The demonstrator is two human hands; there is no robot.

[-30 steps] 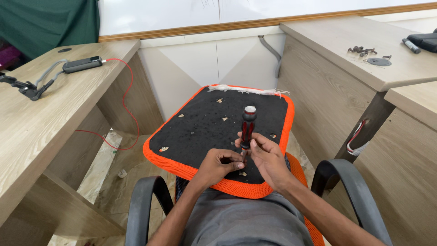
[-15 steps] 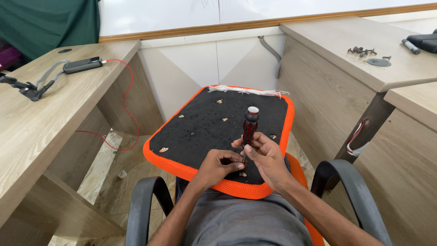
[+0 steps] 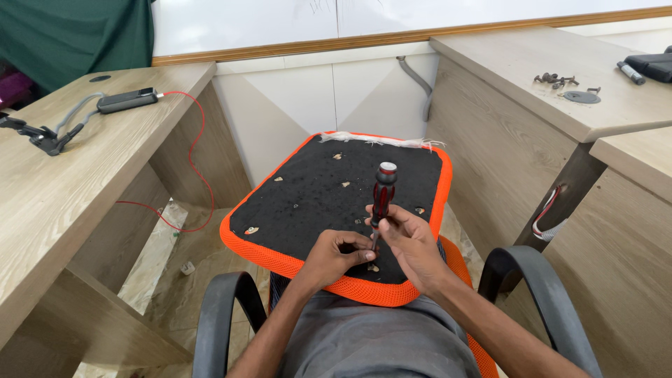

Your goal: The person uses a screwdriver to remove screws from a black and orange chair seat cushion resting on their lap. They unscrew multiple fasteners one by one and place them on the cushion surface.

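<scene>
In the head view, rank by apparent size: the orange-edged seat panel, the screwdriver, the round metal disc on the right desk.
1. Orange-edged seat panel, largest by far.
2. Screwdriver, held upright by the right hand.
3. Round metal disc, smallest, though it lies farther away.

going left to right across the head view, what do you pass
Clamp stand → dark power bank → red cable → left hand → screwdriver → right hand → screws on the right desk → grey disc → marker.

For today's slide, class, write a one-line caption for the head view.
Right hand holds a screwdriver upright on an orange-rimmed black seat; left hand steadies its tip.
</scene>
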